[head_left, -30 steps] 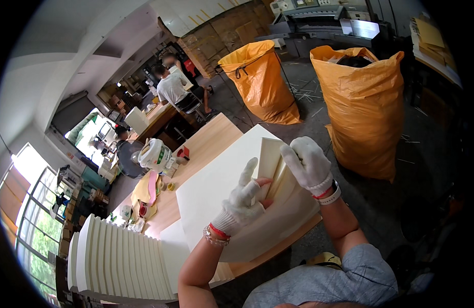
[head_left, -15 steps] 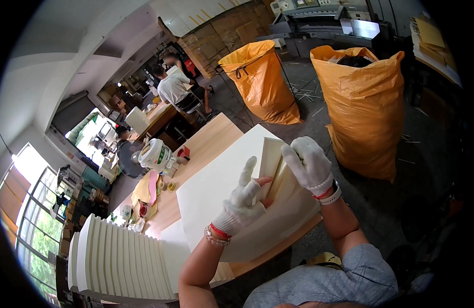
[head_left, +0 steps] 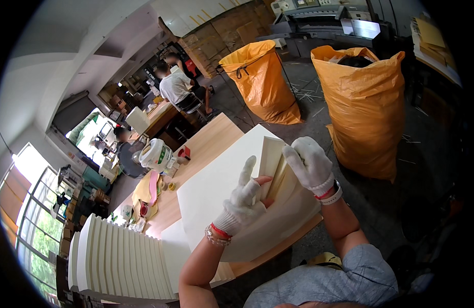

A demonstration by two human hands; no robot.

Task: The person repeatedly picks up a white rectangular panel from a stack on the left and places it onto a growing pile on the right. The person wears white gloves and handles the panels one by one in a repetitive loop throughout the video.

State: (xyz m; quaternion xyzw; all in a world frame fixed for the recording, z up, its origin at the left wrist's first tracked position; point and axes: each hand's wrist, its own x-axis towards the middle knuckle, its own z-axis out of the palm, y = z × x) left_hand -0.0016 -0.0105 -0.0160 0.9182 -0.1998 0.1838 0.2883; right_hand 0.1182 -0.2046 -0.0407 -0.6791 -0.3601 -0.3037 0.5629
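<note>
A workshop stretches back beneath a pale ceiling, with a dark grey floor (head_left: 357, 197), a bank of windows (head_left: 36, 233) along the left side and a dark machine (head_left: 321, 25) at the far end. Two orange sacks stand beyond the table, the right one (head_left: 360, 113) fuller than the left one (head_left: 262, 82). A person in a white shirt (head_left: 174, 87) sits farther off at another table.

The near table (head_left: 214, 137) is light wood and runs obliquely. On it lies a large white sheet (head_left: 211, 179); at its left is a long row of stacked white pieces (head_left: 124, 259), and behind are a white bucket (head_left: 156, 154) and a pink strip (head_left: 153, 186).

A narrow, folded white piece (head_left: 269, 156) sits over the right part of the sheet, between the hands. Its long axis points away from the wearer, the far end leaning slightly right.

The left hand (head_left: 242, 199), in a white glove with two fingertips bare, is partly open: the forefinger is raised and straight, while the bare tips touch the piece's near part. The right hand (head_left: 310, 163), also gloved, is loosely curled, its fingertips at the far right edge of the piece; whether they pinch it cannot be told.
</note>
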